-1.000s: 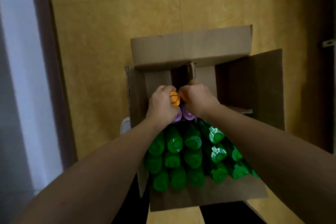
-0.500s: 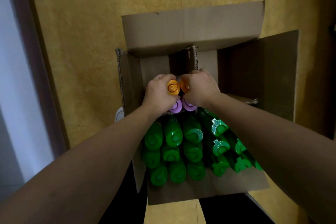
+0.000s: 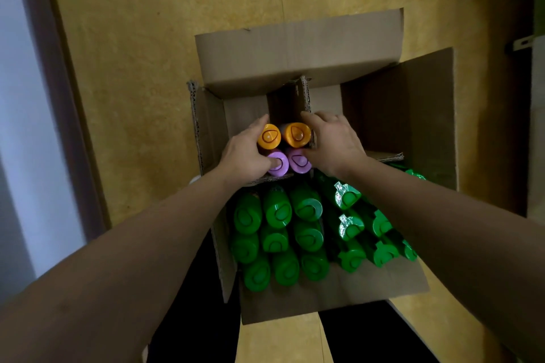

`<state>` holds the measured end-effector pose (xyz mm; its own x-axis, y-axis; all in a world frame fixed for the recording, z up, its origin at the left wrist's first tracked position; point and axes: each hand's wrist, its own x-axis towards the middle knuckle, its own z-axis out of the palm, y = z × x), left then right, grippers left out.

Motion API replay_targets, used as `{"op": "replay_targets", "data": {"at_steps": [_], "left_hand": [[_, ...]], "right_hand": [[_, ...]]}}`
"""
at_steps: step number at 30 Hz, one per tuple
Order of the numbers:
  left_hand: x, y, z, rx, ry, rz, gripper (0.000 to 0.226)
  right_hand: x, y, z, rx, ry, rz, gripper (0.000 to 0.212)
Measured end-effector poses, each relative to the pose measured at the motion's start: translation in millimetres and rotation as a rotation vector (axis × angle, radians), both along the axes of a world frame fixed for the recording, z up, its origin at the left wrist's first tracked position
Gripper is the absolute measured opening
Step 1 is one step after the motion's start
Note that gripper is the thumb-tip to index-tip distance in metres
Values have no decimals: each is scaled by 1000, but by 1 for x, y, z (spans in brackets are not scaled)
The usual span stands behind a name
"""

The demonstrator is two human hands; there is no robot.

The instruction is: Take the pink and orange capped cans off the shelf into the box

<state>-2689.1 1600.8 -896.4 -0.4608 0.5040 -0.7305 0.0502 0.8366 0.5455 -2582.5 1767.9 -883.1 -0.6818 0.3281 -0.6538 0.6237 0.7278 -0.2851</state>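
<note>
Floor (image 3: 147,47): yellow-tan tiles w/ thin joints; pale wall (image 3: 17,127) and dark brown trim strip (image 3: 67,115) along left edge.

Left hand (image 3: 246,153): fingers curved round left side of a four-bottle cluster, gripping it; thumb tip lies on left purple cap (image 3: 277,163), fingertips reach past left orange cap (image 3: 269,136).

Right hand (image 3: 336,144): fingers curved round cluster's right side, gripping beside right orange cap (image 3: 296,135) and right purple cap (image 3: 299,160). Both hands squeeze the four bottles between them; bottles upright, caps touching, 2 x 2.

Cardboard box (image 3: 295,50): open, flaps splayed, stands on floor between person's dark trouser legs (image 3: 182,318). Cardboard divider (image 3: 305,94) stands upright in far part. Orange/purple cluster sits in far-left section, against divider. Far-right section (image 3: 398,115) dark, contents can't be made out.

Near part of box: green bottles (image 3: 277,212), packed upright in rows, approx. three across at left w/ round flip caps; at right, further green bottles with a different, notched cap (image 3: 348,199), some shiny.
</note>
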Motion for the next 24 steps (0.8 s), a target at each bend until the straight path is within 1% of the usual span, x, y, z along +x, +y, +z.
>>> {"op": "replay_targets", "data": {"at_steps": [6, 9, 12, 15, 18, 24], "left_hand": [[0, -2, 19, 3, 54, -40, 111], [-10, 2, 44, 23, 91, -64, 111], [-26, 9, 81, 40, 174, -118, 112], [-48, 20, 134, 61, 267, -194, 112], [-69, 29, 200, 70, 332, -225, 108], [-86, 42, 357, 0, 613, -259, 85]], "right_hand": [[6, -7, 21, 47, 10, 2, 85], [1, -12, 43, 60, 9, -5, 87], [-13, -10, 82, 89, 15, 4, 87], [-36, 1, 136, 140, 58, -3, 85], [-62, 11, 201, 176, 107, -1, 84], [-90, 36, 352, 308, 263, 89, 84]]}}
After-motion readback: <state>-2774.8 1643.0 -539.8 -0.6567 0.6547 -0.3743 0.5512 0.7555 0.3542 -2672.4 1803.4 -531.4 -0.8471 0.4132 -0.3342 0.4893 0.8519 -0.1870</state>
